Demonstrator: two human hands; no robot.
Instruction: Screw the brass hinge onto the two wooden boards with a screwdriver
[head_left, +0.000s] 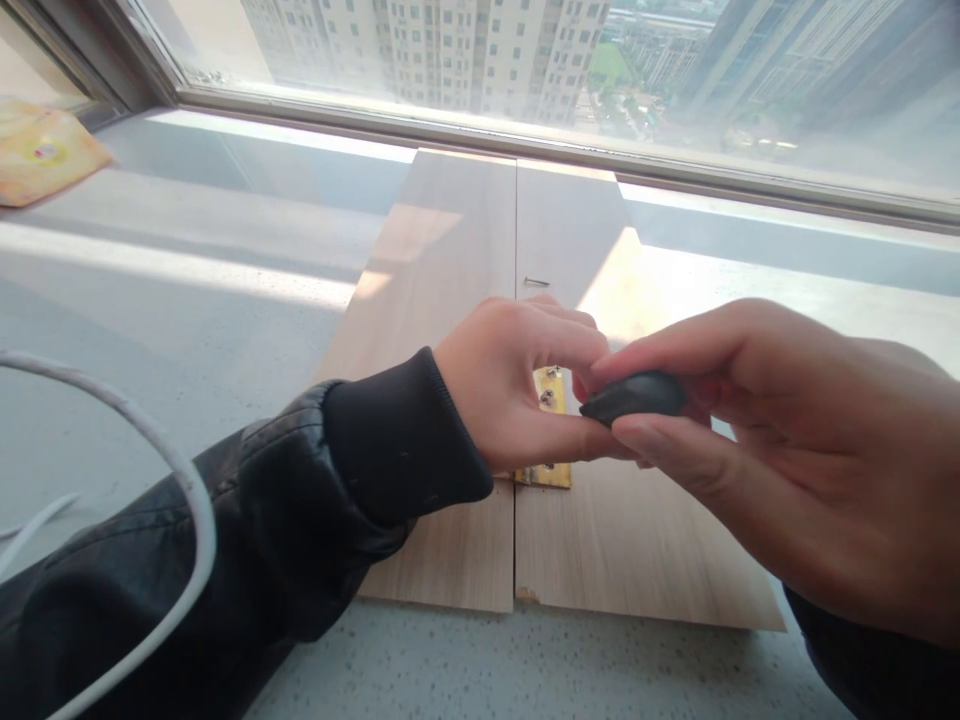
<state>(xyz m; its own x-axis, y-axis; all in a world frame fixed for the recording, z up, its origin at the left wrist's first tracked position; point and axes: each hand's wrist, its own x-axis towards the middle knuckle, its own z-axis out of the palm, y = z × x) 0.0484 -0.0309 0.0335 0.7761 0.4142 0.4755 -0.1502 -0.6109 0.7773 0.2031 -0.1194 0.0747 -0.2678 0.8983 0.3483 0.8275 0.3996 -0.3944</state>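
Observation:
Two light wooden boards [450, 260] lie side by side on a grey sill. A brass hinge [551, 420] with screws sits over their seam, mostly hidden by my hands. My right hand [787, 450] is closed around a small black handle [634, 395], probably a screwdriver, held level above the hinge. My left hand [510, 390], in a black sleeve, pinches at the tip of that handle, its fingers pressed together; what they hold is hidden. A loose screw [535, 282] lies on the right board beyond my hands.
A white cable [180, 480] curves across the lower left, close to the camera. A yellow-orange card [41, 150] lies at the far left on the sill. The window frame [525, 130] runs along the back, with tall buildings outside.

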